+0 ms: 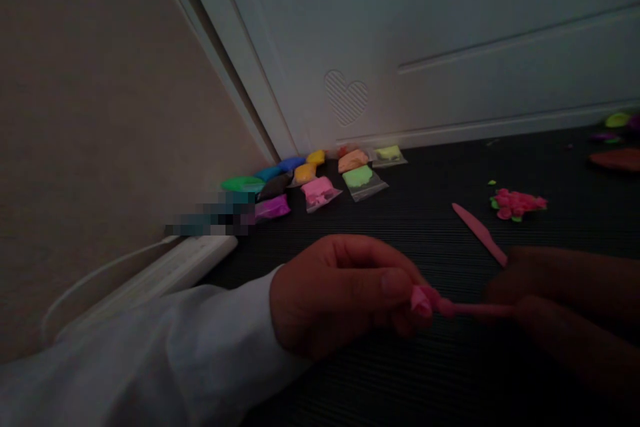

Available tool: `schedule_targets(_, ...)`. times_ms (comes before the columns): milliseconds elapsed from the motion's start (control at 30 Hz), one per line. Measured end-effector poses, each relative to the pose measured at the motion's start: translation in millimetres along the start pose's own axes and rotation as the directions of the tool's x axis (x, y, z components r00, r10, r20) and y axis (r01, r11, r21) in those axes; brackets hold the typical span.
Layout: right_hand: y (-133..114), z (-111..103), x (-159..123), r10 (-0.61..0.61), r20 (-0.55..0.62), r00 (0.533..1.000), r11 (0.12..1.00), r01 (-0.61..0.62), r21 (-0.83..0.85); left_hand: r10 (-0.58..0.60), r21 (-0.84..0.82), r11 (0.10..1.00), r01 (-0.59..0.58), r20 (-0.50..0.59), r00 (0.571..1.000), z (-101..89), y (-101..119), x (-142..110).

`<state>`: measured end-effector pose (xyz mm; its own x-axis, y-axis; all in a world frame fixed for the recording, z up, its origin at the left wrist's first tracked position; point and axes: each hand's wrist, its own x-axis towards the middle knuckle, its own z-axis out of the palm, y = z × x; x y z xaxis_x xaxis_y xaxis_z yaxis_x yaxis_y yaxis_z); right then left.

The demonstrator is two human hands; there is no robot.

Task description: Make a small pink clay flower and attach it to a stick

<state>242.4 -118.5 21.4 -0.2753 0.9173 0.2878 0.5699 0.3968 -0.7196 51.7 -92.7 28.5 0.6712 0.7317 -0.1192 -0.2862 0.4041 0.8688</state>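
My left hand [340, 290], in a white sleeve, is closed with thumb and fingers pinching a small pink clay flower [423, 300]. My right hand [560, 293], dark and in shadow, is closed around a thin pink modelling tool [483, 310]. The tool's knobbed end meets the flower at my left fingertips. Just beyond my right hand a pink plastic clay knife [477, 230] lies on the dark tabletop [425, 227], its near end overlapped by that hand. Farther back sits a cluster of pink clay flowers [517, 205] with green bits at its edges.
Bags of coloured clay lie along the back left, among them pink [320, 192], light green [360, 177] and purple [273, 208]. A white power strip [200, 263] with a cable rests at left. A white panel [450, 27] rises behind. An orange-brown piece [617, 160] lies far right.
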Motion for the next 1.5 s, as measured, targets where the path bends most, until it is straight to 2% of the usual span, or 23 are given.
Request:
schedule_targets(33, -1, -3, 1, 0.038, 0.082, 0.996, 0.999, -0.039, 0.016, 0.001, 0.004, 1.000, -0.001, 0.002, 1.000, -0.1, 0, 0)
schedule_targets(100, -2, -12, 4, 0.112, 0.270, 0.956, 0.991, -0.129, 0.047, 0.003, 0.010, 1.000, -0.003, 0.006, 1.000, -0.3, 0, 0)
schedule_targets(200, -3, -20, 7, 0.127, 0.353, 0.927, 0.987, -0.154, 0.048, 0.008, 0.010, 1.000, -0.009, 0.016, 1.000, -0.6, 0, 0)
schedule_targets(367, -3, -16, 6, 0.130, 0.292, 0.947, 0.990, -0.142, 0.023, 0.013, 0.003, 1.000, -0.013, 0.023, 1.000, -0.5, -1, 0)
schedule_targets(467, -4, -15, 7, 0.071, 0.247, 0.966, 0.997, -0.079, 0.024, 0.013, 0.011, 1.000, -0.013, 0.010, 1.000, 0.1, 0, 0)
schedule_targets(633, -4, -18, 10, 0.005, 0.244, 0.970, 1.000, -0.010, 0.019, -0.002, 0.020, 1.000, 0.002, -0.003, 1.000, 0.9, 1, 1)
schedule_targets(833, -6, -19, 8, 0.043, 0.284, 0.958, 0.998, -0.053, 0.027, -0.011, 0.025, 1.000, 0.012, -0.013, 1.000, 1.1, 1, 0)
schedule_targets(1133, -3, -9, 4, 0.067, 0.185, 0.980, 0.996, -0.077, 0.049, -0.004, 0.025, 1.000, 0.004, -0.008, 1.000, 1.4, 1, 0)
schedule_targets(1333, -8, -16, 8, 0.070, 0.219, 0.973, 0.996, -0.081, 0.040, 0.000, 0.024, 1.000, 0.000, -0.011, 1.000, 1.5, 0, 1)
schedule_targets(1500, -9, -14, 6, 0.093, 0.165, 0.982, 0.996, -0.093, -0.012, 0.056, 0.045, 0.998, -0.054, -0.055, 0.997, -1.6, 2, 2)
